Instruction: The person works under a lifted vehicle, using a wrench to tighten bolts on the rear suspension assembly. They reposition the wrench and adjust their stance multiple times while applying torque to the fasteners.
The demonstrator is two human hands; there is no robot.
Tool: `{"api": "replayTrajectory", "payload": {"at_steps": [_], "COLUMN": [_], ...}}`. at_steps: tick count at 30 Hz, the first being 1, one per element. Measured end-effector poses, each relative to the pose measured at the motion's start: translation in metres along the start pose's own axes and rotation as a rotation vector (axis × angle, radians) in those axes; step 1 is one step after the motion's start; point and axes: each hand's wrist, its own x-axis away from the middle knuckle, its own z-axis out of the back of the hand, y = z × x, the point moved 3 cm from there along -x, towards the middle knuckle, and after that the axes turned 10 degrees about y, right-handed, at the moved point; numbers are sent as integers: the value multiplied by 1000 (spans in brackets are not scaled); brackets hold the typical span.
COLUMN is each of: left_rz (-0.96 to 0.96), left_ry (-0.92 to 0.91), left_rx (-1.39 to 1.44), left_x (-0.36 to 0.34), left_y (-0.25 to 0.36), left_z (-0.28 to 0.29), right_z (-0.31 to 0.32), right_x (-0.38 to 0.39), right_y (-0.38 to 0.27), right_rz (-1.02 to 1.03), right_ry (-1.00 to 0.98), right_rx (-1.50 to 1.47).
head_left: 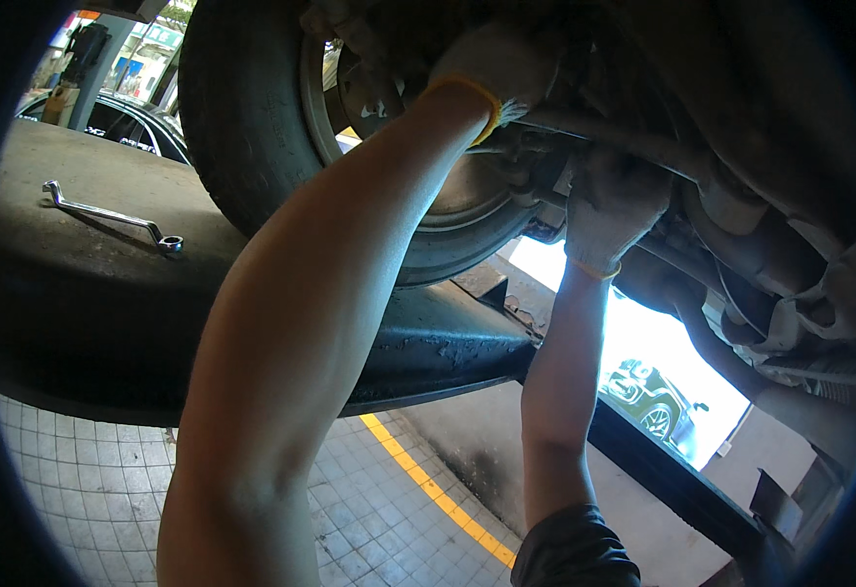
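Observation:
Both my hands wear white knit gloves and reach up into the underside of a raised car. My left hand [501, 73] is at the top, beside the inner side of the wheel, above a metal rod [633, 142]; its fingers are lost in shadow. Lower and to the right, my right hand [619, 210] is up among the suspension parts just below that rod. Its fingers look curled, but what they hold is too dark to make out. The tire [252, 117] stands left of both hands, partly behind my left forearm.
A double-ended ring wrench [115, 217] lies on the lift's ramp [46, 245] at the left. Below are floor tiles [76, 470] with a yellow line [438, 499]. Dark car underbody parts crowd the upper right. A bright screen-like panel [643, 362] and a parked car [120, 127] appear beyond.

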Motion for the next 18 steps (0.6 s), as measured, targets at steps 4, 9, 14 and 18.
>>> {"api": "replayTrajectory", "payload": {"at_steps": [4, 9, 14, 18], "left_rz": [-49, -25, 3, 28], "left_ry": [20, -19, -52, -78], "left_rx": [16, 9, 4, -7], "left_x": [-1, -1, -2, -2], "left_y": [0, 1, 2, 1], "left_z": [1, 0, -2, -4], "right_z": [-1, 1, -1, -9], "right_x": [-3, -8, -8, -9], "right_y": [0, -4, -9, 0], "right_rz": [-51, -91, -33, 100], "right_ry": [-66, -25, -40, 41], "right_rx": [42, 2, -6, 56]}}
